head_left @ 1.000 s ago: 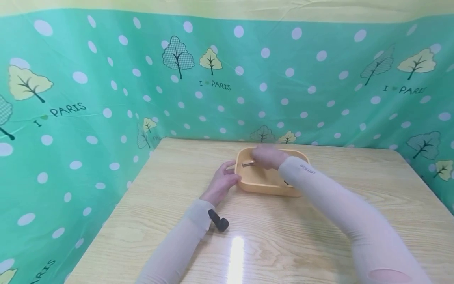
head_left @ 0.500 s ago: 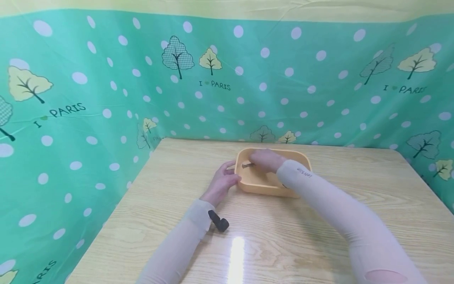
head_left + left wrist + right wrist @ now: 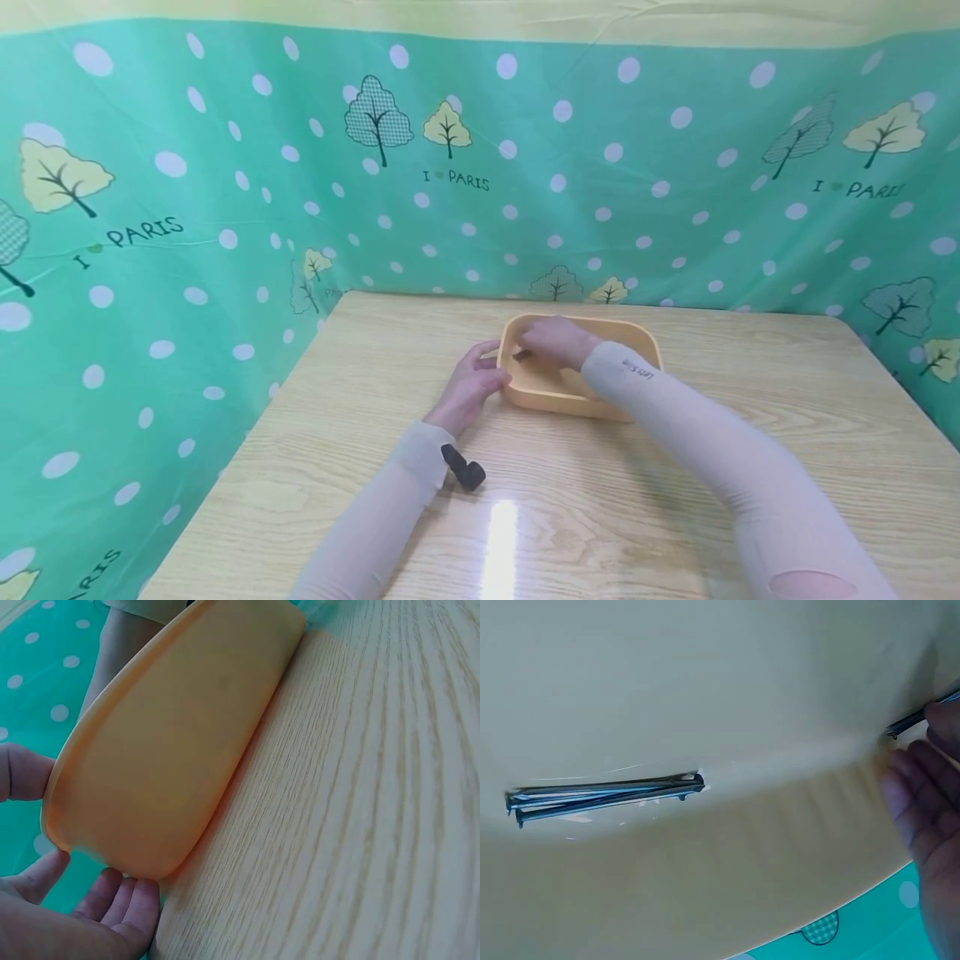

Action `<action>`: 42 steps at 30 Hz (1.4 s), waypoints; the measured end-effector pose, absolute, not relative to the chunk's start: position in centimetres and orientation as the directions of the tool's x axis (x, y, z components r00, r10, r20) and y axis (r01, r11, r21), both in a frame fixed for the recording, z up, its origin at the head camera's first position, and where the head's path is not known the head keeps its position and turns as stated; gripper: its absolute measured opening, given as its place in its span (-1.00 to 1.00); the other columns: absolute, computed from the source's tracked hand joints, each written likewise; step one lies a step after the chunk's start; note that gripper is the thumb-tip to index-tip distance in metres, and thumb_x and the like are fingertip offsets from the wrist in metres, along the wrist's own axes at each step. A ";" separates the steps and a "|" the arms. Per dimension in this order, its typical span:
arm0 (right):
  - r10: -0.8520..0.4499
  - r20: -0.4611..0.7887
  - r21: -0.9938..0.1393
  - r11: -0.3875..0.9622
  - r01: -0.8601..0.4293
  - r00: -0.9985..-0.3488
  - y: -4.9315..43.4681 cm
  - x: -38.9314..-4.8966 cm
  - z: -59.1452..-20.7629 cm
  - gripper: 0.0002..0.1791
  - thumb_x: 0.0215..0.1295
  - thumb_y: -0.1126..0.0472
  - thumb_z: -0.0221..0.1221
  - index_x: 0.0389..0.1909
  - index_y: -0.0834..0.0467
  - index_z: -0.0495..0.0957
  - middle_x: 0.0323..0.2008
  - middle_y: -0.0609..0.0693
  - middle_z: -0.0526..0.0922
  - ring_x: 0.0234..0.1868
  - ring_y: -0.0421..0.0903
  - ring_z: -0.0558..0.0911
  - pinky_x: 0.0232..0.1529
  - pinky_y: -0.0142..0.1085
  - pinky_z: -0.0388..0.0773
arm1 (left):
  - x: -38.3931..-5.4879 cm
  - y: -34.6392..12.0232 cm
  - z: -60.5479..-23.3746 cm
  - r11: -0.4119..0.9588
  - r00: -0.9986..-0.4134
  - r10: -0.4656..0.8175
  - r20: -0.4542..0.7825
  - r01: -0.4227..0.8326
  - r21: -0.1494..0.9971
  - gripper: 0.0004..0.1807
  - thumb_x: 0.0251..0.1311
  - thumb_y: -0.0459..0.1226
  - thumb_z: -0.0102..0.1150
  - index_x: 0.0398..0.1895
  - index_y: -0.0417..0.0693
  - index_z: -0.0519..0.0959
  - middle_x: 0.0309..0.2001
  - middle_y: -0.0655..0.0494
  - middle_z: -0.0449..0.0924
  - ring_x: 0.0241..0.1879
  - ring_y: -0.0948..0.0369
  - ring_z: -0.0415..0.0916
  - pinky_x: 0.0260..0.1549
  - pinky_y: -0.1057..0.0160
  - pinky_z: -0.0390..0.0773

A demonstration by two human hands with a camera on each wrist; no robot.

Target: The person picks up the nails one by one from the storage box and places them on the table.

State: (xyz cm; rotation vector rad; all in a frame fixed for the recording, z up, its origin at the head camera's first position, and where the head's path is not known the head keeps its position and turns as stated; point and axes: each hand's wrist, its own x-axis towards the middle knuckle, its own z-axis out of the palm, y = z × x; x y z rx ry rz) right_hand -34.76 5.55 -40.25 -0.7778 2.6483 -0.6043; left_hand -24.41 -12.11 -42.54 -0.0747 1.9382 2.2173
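A pale orange plastic bin stands on the table. My left hand holds its left end, thumb near the front corner and fingers spread along the outside wall; in the left wrist view fingertips press against the bin's end. My right hand reaches inside at the left end, fingers bent. In the right wrist view its thumb and fingers close around several dark metal nails, mostly covered by the hand. Another small bunch of nails lies on the bin's floor along its far wall, hidden by the right hand and arm in the head view.
The wood-grain table extends around the bin. A green curtain with white dots and trees hangs behind and at both sides. A black wrist strap piece sits at the left cuff. Light reflects off the table front.
My right hand has moved slightly left and toward me inside the bin, over the nails at the left end, covering more of them. My left hand stays at the bin's end.
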 end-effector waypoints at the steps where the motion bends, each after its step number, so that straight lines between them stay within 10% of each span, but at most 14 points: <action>1: -0.572 -0.179 -0.501 0.753 -0.426 -0.801 5.5 -34.7 -40.2 -0.75 0.35 -0.12 -0.05 -0.17 -0.25 0.59 -0.29 -0.15 0.64 -0.26 -0.16 0.56 -0.08 -0.23 0.45 | -24.4 -12.1 -42.5 -0.125 -0.979 0.117 -0.166 -0.180 0.976 -0.18 -0.06 -0.51 0.16 0.39 -0.02 0.23 0.23 -0.31 0.32 0.08 -0.11 0.47 0.12 0.02 0.44; 16: -0.814 -0.055 -0.022 0.580 -0.815 -0.578 4.9 -34.7 -40.2 -0.88 0.30 0.22 0.13 -0.24 -0.04 0.60 -0.37 -0.16 0.58 -0.32 -0.17 0.49 -0.14 -0.30 0.47 | -24.4 -12.1 -42.6 -0.134 -0.982 0.108 -0.158 -0.172 0.976 -0.21 -0.05 -0.51 0.15 0.36 -0.03 0.26 0.20 -0.30 0.35 0.05 -0.07 0.49 0.05 0.09 0.50; 42: -0.819 -0.030 0.051 0.572 -0.819 -0.573 5.0 -35.1 -40.5 -0.78 0.29 0.24 0.14 -0.10 -0.07 0.62 -0.25 -0.10 0.64 -0.21 -0.13 0.56 -0.02 -0.26 0.50 | -24.4 -12.1 -42.6 -0.141 -0.983 0.118 -0.143 -0.159 0.977 -0.20 -0.06 -0.50 0.16 0.36 -0.04 0.25 0.21 -0.32 0.34 0.08 -0.12 0.47 0.03 0.12 0.51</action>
